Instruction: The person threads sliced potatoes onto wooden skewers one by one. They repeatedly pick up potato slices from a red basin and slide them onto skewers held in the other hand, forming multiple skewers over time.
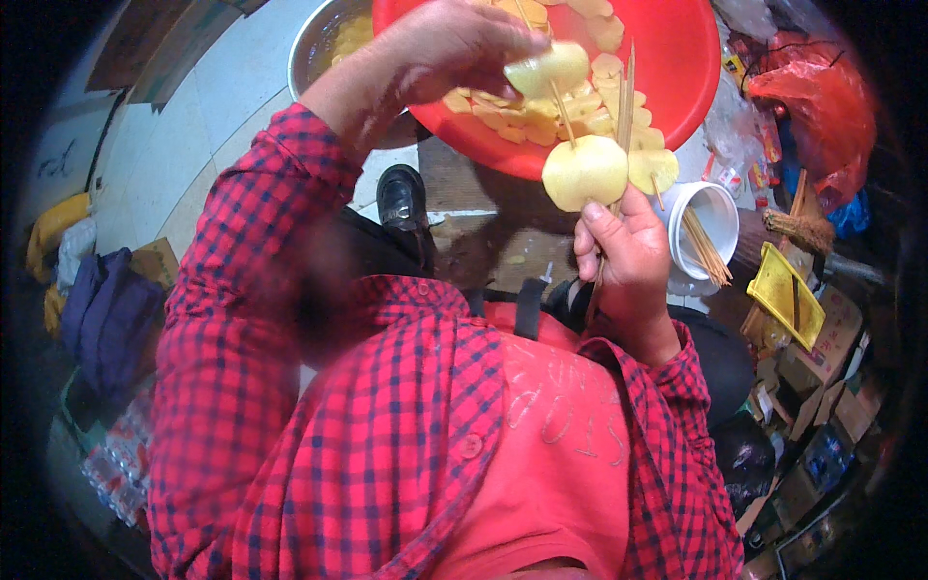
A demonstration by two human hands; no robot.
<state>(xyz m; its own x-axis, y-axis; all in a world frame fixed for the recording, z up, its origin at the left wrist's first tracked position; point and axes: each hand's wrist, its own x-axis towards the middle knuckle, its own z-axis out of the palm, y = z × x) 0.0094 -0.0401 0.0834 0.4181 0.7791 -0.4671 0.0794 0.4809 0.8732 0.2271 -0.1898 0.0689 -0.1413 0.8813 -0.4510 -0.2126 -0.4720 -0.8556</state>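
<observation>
My left hand (464, 51) is above the red plastic basin (692, 80), fingers and thumb at the edge of a pale yellow slice (554, 70), which looks like potato. A thin wooden skewer (563, 116) runs from this slice down to a second round slice (586, 172). My right hand (627, 243) pinches that lower slice at its near edge, thumb on its face. The same hand also grips several bare skewers (626, 98) pointing up past the slice. Just beyond its fingers, another slice (655, 170) has a skewer tip poking out.
Many slices (507, 119) lie in the basin. A white tub (714, 196) of skewers (703, 250) stands right of my right hand. A metal bowl (312, 54) with slices in liquid sits behind my left arm. Plastic bags (819, 109) and a yellow-framed object (786, 297) crowd the right side.
</observation>
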